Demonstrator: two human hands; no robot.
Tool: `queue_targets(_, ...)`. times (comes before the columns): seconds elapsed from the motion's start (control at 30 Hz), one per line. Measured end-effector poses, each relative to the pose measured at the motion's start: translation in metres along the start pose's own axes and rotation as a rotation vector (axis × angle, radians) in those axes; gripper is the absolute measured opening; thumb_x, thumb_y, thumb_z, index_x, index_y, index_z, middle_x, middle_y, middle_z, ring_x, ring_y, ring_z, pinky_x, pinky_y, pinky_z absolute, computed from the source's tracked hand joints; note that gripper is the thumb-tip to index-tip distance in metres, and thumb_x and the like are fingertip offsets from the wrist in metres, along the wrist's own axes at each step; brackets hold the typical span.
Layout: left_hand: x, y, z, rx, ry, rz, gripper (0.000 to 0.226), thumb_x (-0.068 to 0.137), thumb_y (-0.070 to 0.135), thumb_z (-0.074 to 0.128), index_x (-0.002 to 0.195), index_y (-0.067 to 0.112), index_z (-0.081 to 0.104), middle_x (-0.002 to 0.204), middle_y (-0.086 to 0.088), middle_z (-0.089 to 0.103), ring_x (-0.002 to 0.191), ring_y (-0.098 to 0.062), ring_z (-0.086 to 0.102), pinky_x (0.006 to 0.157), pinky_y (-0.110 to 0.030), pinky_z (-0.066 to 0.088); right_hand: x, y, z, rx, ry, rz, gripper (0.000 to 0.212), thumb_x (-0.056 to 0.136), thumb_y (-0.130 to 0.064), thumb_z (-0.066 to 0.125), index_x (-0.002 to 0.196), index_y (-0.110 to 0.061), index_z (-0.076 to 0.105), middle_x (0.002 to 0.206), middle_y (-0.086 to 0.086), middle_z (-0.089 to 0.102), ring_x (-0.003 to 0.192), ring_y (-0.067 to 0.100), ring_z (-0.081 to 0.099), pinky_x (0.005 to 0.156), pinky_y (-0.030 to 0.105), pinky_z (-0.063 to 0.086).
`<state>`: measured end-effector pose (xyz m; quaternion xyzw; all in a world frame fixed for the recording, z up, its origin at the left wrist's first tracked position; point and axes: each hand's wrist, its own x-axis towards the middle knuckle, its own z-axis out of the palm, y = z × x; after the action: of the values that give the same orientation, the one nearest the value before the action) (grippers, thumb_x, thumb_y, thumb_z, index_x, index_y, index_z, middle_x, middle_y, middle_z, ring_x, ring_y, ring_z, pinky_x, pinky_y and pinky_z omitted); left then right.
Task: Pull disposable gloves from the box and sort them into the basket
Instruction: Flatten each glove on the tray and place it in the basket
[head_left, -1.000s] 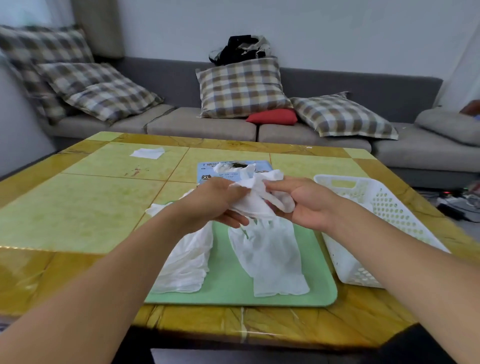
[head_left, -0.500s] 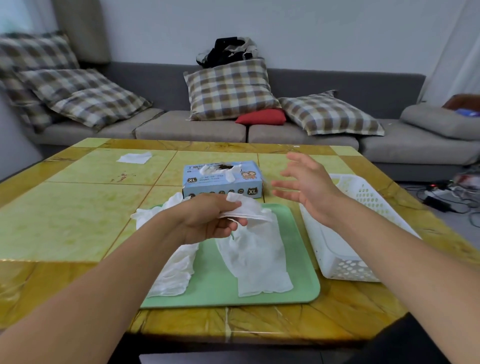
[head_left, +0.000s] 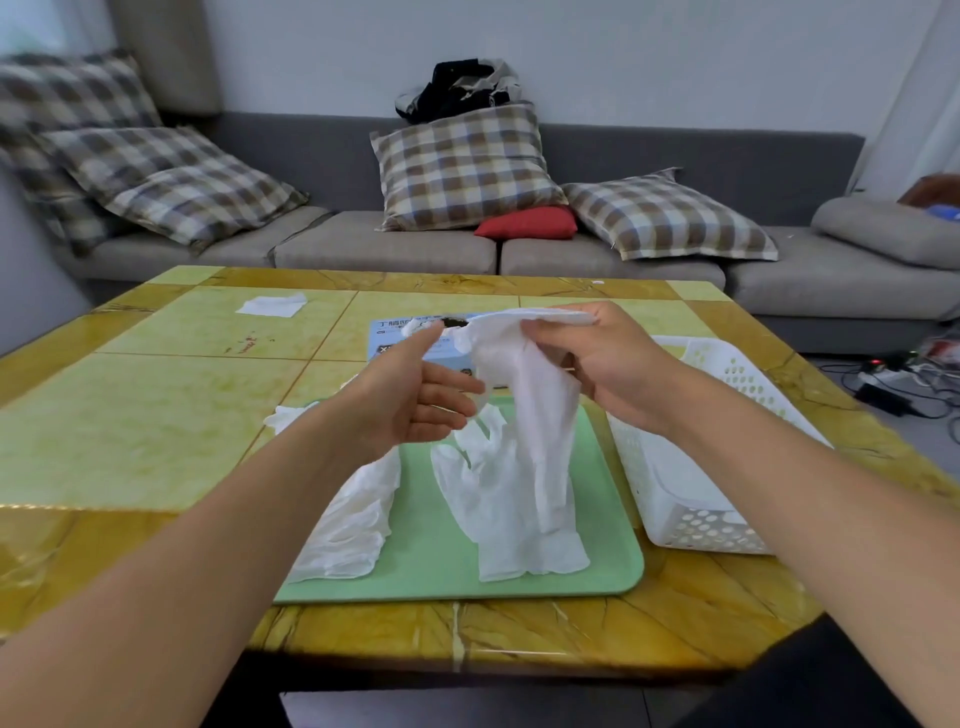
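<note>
My right hand (head_left: 608, 358) pinches the cuff of a white disposable glove (head_left: 535, 410), which hangs down over the green tray (head_left: 441, 566). My left hand (head_left: 410, 400) is open just left of it, fingers spread, holding nothing. The blue glove box (head_left: 395, 338) lies behind my hands, partly hidden, with a glove poking out of its slot. Two piles of white gloves rest on the tray: a left pile (head_left: 348, 519) and a middle pile (head_left: 498, 514). The white perforated basket (head_left: 691, 519) stands right of the tray, under my right forearm.
The yellow-green tiled table (head_left: 145, 415) carries a white tissue (head_left: 271, 305) at the far left. A grey sofa (head_left: 384, 244) with plaid cushions runs behind the table. Cables and a power strip (head_left: 893, 374) lie on the floor at the right.
The left hand let go of the glove it was laying on the tray and opened. The right hand, open half a second ago, now grips a glove and holds it up.
</note>
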<state>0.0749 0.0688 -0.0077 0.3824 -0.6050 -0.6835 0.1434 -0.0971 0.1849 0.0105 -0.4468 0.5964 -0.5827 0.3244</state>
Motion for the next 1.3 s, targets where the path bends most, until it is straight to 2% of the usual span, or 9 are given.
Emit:
queue_targets(0.07, 0.006, -0.005, -0.003, 0.073, 0.110, 0.163, 0.073, 0.084, 0.075, 0.053, 0.116, 0.012, 0.071, 0.104, -0.001, 0.074, 0.099, -0.019, 0.071, 0.074, -0.031, 0.056, -0.004, 0.001, -0.006, 0.142, -0.077, 0.133, 0.014, 0.097, -0.015, 0.063, 0.087, -0.004, 0.063, 0.075, 0.007, 0.058, 0.068, 0.019, 0.055, 0.060, 0.027, 0.045)
queue_targets(0.17, 0.006, -0.008, -0.001, 0.092, -0.184, 0.343, 0.076, 0.073, 0.064, 0.071, 0.138, 0.027, 0.056, 0.137, 0.008, 0.061, 0.130, -0.012, 0.054, 0.106, -0.036, 0.043, -0.009, 0.002, -0.009, 0.223, -0.215, 0.228, 0.022, 0.101, -0.017, 0.054, 0.108, -0.009, 0.073, 0.096, 0.007, 0.073, 0.082, 0.019, 0.069, 0.071, 0.031, 0.057)
queue_targets(0.3, 0.003, -0.009, 0.011, 0.015, -0.182, 0.382, 0.036, 0.088, 0.026, 0.072, 0.121, 0.012, 0.067, 0.113, -0.005, 0.075, 0.100, -0.016, 0.070, 0.088, -0.031, 0.053, -0.007, 0.001, -0.011, 0.170, -0.223, 0.273, 0.038, 0.101, -0.026, 0.056, 0.130, -0.003, 0.064, 0.114, 0.013, 0.069, 0.099, 0.025, 0.067, 0.084, 0.040, 0.057)
queue_targets(0.53, 0.007, -0.010, 0.010, -0.012, 0.076, 0.387, 0.040, 0.099, 0.039, 0.059, 0.109, 0.002, 0.072, 0.101, -0.018, 0.073, 0.085, -0.025, 0.064, 0.076, -0.034, 0.051, -0.004, 0.004, -0.008, 0.165, -0.044, 0.165, 0.017, 0.096, -0.023, 0.065, 0.100, -0.007, 0.068, 0.086, 0.008, 0.072, 0.073, 0.020, 0.069, 0.069, 0.032, 0.059)
queue_targets(0.7, 0.002, -0.005, 0.012, -0.098, 0.034, 0.377, 0.030, 0.102, 0.036, 0.056, 0.103, 0.013, 0.076, 0.091, -0.008, 0.075, 0.074, -0.020, 0.066, 0.063, -0.027, 0.054, -0.001, 0.004, -0.011, 0.217, 0.031, 0.169, 0.035, 0.095, -0.022, 0.068, 0.120, 0.002, 0.067, 0.104, 0.015, 0.062, 0.091, 0.031, 0.051, 0.073, 0.034, 0.049)
queue_targets(0.9, -0.010, -0.001, 0.010, -0.002, -0.117, 0.402, 0.039, 0.093, 0.046, 0.060, 0.102, 0.009, 0.070, 0.074, -0.005, 0.060, 0.053, -0.016, 0.051, 0.045, -0.023, 0.039, -0.004, 0.004, -0.015, 0.245, -0.055, 0.250, 0.034, 0.100, -0.024, 0.059, 0.129, -0.007, 0.065, 0.122, 0.010, 0.068, 0.101, 0.027, 0.064, 0.085, 0.039, 0.050)
queue_targets(1.0, -0.016, 0.004, 0.008, 0.088, -0.202, 0.392, 0.032, 0.093, 0.042, 0.059, 0.104, 0.015, 0.071, 0.072, 0.005, 0.066, 0.054, -0.008, 0.060, 0.047, -0.019, 0.047, -0.009, 0.001, -0.018, 0.227, -0.173, 0.316, 0.033, 0.102, -0.023, 0.054, 0.128, -0.007, 0.066, 0.116, 0.008, 0.071, 0.101, 0.022, 0.067, 0.083, 0.032, 0.053)
queue_targets(1.23, 0.005, -0.006, 0.010, 0.054, -0.063, 0.032, 0.011, 0.099, 0.024, 0.062, 0.102, 0.017, 0.070, 0.074, 0.000, 0.070, 0.056, -0.012, 0.064, 0.047, -0.021, 0.051, 0.004, 0.020, -0.019, 0.129, -0.211, 0.525, 0.035, 0.099, -0.019, 0.058, 0.131, -0.005, 0.064, 0.127, 0.015, 0.068, 0.105, 0.027, 0.064, 0.099, 0.040, 0.048)
queue_targets(1.3, 0.018, -0.012, 0.012, 0.079, -0.016, -0.059, 0.008, 0.097, 0.022, 0.066, 0.102, 0.016, 0.068, 0.078, 0.000, 0.071, 0.057, -0.012, 0.065, 0.047, -0.022, 0.053, 0.009, 0.029, -0.014, 0.049, -0.213, 0.578, 0.033, 0.097, -0.018, 0.063, 0.128, -0.006, 0.066, 0.124, 0.013, 0.070, 0.098, 0.022, 0.068, 0.092, 0.037, 0.054)
